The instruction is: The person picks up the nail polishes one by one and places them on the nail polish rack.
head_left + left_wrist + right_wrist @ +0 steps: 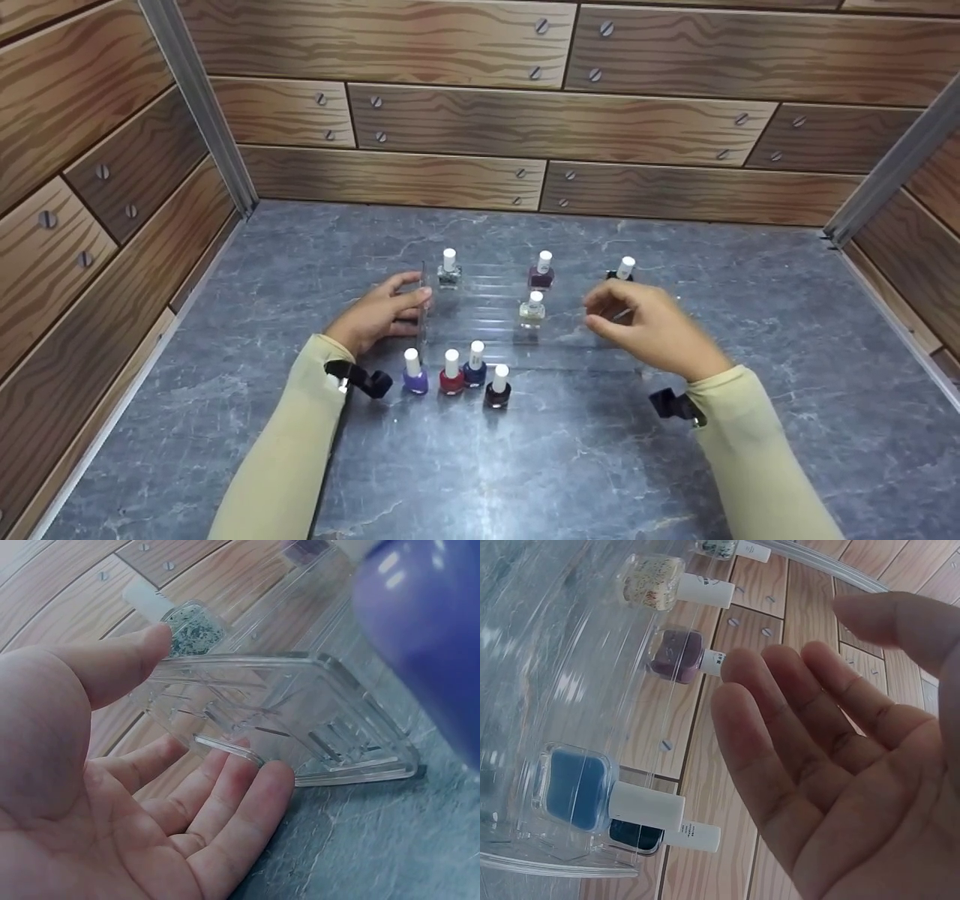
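A clear stepped rack (480, 330) holds several nail polish bottles. My left hand (382, 311) holds its left side panel (300, 757), thumb at one edge and fingertips against the outer face. My right hand (649, 326) hovers by the rack's right end, fingers loosely curved and holding nothing. Close to it, a light blue bottle (577, 787) stands on the rack, hidden by the hand in the head view. A dark teal bottle (635, 835) is behind it. Also on the rack are a speckled clear bottle (532, 311), a plum bottle (541, 276) and a green-flecked bottle (449, 274).
In front of the rack, on the grey marbled table (570, 465), stand a violet bottle (415, 381), a red bottle (451, 382), a navy bottle (474, 373) and a black bottle (497, 394). Wood-patterned walls (450, 112) enclose the back and sides.
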`<action>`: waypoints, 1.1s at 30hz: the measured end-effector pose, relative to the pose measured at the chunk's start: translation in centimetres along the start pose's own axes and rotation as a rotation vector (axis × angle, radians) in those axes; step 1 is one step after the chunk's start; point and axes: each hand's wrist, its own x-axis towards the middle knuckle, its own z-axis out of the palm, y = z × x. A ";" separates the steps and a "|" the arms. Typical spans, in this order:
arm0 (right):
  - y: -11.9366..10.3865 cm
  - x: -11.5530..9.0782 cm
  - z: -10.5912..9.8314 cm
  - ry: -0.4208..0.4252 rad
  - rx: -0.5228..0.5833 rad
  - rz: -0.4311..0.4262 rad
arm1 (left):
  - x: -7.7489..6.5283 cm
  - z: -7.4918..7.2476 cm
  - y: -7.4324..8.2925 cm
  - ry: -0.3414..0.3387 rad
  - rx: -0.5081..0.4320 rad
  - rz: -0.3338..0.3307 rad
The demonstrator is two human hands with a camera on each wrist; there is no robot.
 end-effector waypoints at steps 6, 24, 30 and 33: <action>0.0 0.1 0.5 -0.045 -0.021 -0.020 | 0.2 0.0 -0.1 -0.006 -0.003 0.015; -2.6 1.8 7.9 -0.368 -0.103 -0.124 | 0.1 -0.5 -0.5 -0.028 -0.019 0.016; -2.7 2.3 9.0 -0.392 -0.158 -0.148 | 0.3 -0.4 -0.5 -0.027 -0.018 0.028; -2.8 2.4 9.3 -0.399 -0.204 -0.156 | 0.3 -0.4 -0.5 -0.030 -0.010 0.028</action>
